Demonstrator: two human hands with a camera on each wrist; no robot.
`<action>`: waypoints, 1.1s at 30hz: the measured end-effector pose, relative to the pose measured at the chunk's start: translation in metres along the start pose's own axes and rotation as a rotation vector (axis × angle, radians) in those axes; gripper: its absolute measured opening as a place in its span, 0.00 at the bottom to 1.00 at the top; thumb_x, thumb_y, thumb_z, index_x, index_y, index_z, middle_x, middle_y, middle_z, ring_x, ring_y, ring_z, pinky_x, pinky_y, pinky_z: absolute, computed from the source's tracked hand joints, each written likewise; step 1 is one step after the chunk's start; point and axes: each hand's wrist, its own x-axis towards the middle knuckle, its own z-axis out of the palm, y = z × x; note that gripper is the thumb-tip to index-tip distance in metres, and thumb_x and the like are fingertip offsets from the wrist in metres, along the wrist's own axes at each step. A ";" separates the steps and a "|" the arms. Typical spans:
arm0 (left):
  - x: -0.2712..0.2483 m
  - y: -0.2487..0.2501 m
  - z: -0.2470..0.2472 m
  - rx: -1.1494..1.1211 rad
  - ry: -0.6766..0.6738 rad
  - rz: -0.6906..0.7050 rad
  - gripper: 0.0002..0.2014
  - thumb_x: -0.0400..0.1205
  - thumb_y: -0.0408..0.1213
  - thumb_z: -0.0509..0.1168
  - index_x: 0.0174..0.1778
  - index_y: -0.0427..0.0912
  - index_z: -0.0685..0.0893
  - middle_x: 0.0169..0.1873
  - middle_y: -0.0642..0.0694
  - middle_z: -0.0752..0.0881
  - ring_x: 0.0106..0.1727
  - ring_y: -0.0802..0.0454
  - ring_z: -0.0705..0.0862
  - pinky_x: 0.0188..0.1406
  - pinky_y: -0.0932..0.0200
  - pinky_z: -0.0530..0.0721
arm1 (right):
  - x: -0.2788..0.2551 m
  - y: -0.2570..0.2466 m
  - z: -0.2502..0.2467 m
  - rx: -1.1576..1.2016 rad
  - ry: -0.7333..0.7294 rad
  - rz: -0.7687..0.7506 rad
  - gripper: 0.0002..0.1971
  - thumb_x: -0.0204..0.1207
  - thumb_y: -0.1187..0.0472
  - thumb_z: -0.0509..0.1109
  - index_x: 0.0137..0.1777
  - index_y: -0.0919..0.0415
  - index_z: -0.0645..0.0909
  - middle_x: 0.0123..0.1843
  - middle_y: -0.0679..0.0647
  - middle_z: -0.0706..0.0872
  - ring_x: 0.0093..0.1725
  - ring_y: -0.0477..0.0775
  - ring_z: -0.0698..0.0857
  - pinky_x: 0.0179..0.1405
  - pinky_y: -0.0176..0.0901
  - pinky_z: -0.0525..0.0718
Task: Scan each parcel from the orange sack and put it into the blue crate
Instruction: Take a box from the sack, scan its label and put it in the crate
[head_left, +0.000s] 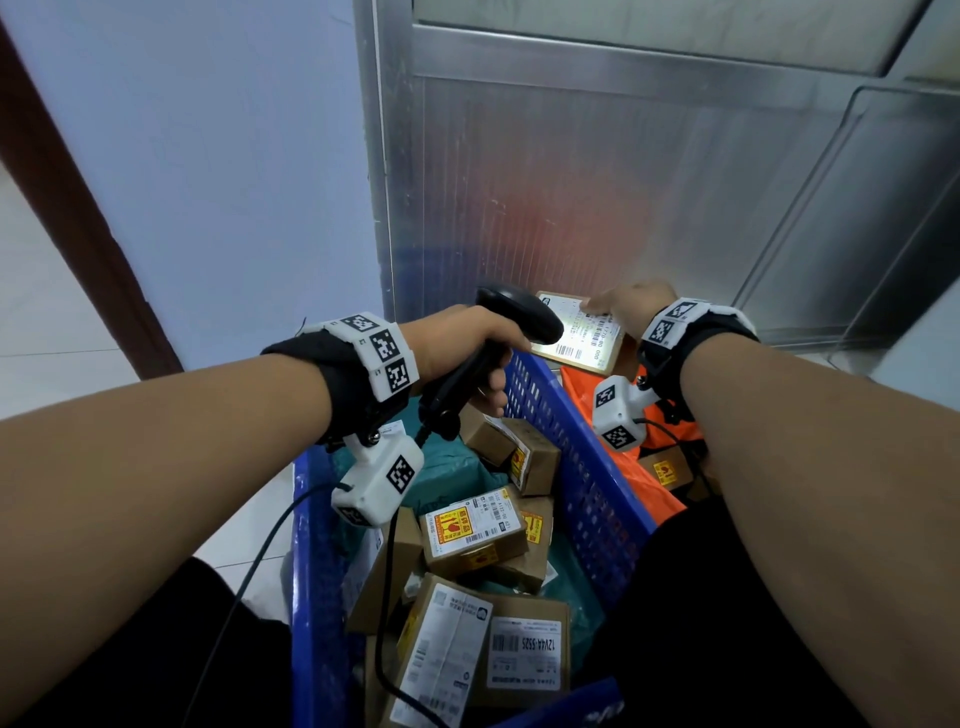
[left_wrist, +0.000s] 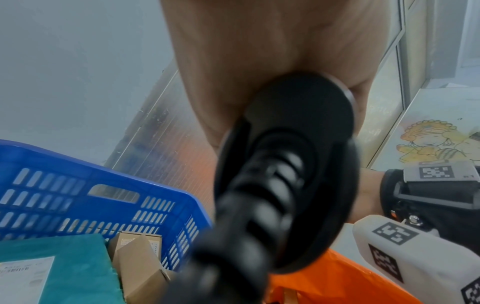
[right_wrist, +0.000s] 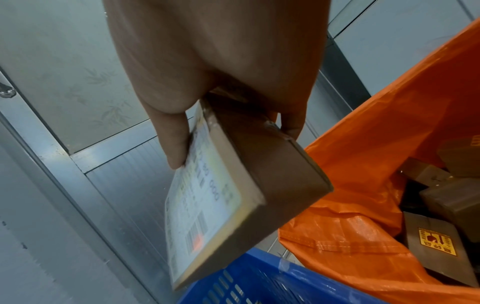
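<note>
Above the crate (head_left: 582, 467), a lit, white-labelled brown parcel (head_left: 576, 332).

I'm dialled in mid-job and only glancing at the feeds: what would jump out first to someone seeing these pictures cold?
First, the lit white label of the cardboard parcel that the right hand holds up above the far corner of the blue crate, with the black scanner in the left hand aimed at it. Next, the crate's heap of boxes, and the orange sack beside it, parcels still inside.
</note>
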 end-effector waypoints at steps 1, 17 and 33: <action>0.000 0.000 0.000 -0.004 -0.001 -0.002 0.13 0.85 0.38 0.66 0.35 0.38 0.79 0.26 0.40 0.81 0.32 0.42 0.84 0.62 0.36 0.86 | 0.000 0.000 0.000 -0.007 0.002 -0.005 0.10 0.72 0.59 0.81 0.37 0.60 0.82 0.44 0.59 0.91 0.43 0.58 0.90 0.39 0.45 0.86; 0.002 0.004 0.006 -0.046 0.020 0.020 0.15 0.86 0.39 0.65 0.33 0.38 0.78 0.23 0.41 0.79 0.32 0.40 0.85 0.61 0.38 0.87 | -0.009 0.000 0.001 -0.094 -0.050 -0.010 0.12 0.73 0.53 0.80 0.39 0.58 0.81 0.47 0.56 0.88 0.47 0.60 0.88 0.46 0.49 0.84; -0.003 0.011 0.007 -0.023 -0.015 0.039 0.16 0.85 0.39 0.64 0.31 0.39 0.78 0.23 0.41 0.78 0.34 0.38 0.86 0.55 0.42 0.89 | -0.009 0.001 -0.012 -0.039 -0.002 0.069 0.10 0.73 0.57 0.79 0.40 0.64 0.86 0.38 0.60 0.91 0.36 0.60 0.91 0.39 0.51 0.91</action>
